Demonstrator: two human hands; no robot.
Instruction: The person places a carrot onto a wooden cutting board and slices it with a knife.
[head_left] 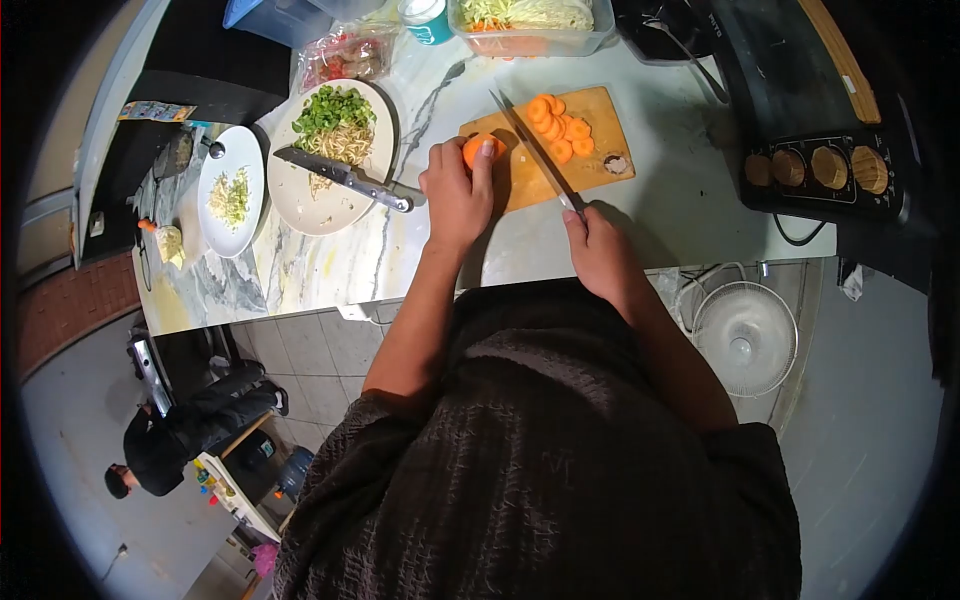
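My left hand [458,192] is closed around a piece of carrot [482,150] at the left edge of the wooden cutting board [520,178]. In my right hand [598,245] is the handle of a kitchen knife [536,150], its blade slanting up and left across the board. The blade lies to the right of the held carrot, apart from it. Several round carrot slices [563,128] sit on the board just right of the blade. Near the board's right corner is a small round brownish-white piece [615,163] that I cannot identify.
Left of the board, a round plate [290,205] holds chopped greens and sprouts, with a second knife [345,180] across it. An oval plate [232,240] stands further left. A container of shredded vegetables [535,42] is behind; a stove [825,150] stands right. Another person [170,440] is lower left.
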